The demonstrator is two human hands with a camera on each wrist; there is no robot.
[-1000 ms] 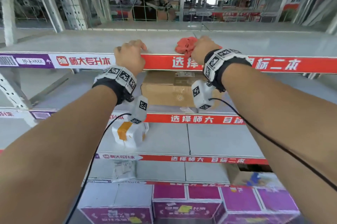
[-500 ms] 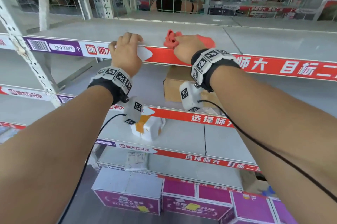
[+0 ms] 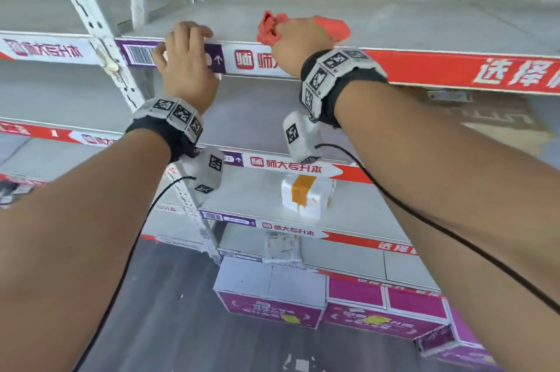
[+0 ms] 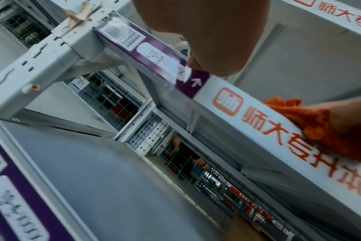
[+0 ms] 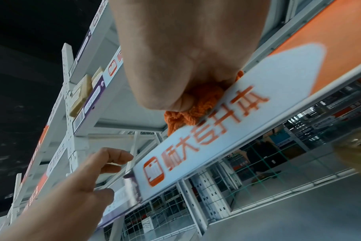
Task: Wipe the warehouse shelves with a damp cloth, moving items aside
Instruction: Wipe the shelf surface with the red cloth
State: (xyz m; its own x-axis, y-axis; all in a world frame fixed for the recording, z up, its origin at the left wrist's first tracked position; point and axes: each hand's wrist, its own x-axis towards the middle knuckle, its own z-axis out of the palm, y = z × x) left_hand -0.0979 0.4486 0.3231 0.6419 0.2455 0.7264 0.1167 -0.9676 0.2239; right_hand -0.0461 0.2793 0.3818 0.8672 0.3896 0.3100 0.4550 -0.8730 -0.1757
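Observation:
At the front edge of the grey top shelf [image 3: 424,23] my right hand [image 3: 298,41] grips a bunched orange-red cloth [image 3: 266,27] and presses it down above the white part of the label strip [image 3: 251,61]. The right wrist view shows the cloth [image 5: 198,104] squeezed between my right hand [image 5: 185,57] and the strip [image 5: 247,114]. My left hand [image 3: 185,59] holds the same shelf edge to the left, fingers hooked over the top near the barcode label [image 3: 139,54]. In the left wrist view the cloth [image 4: 311,120] lies right of my left hand [image 4: 206,32].
A perforated upright post [image 3: 100,38] stands just left of my left hand. Lower shelves hold a white foam box with orange tape [image 3: 306,195], a paper packet [image 3: 281,247] and a blurred cardboard box [image 3: 500,126]. Purple cartons [image 3: 272,305] sit at floor level. Wire mesh backs the shelf.
Both hands have slid left along the shelf's front edge, the cloth from the red part of the strip to the white part, the left hand to the purple barcode label.

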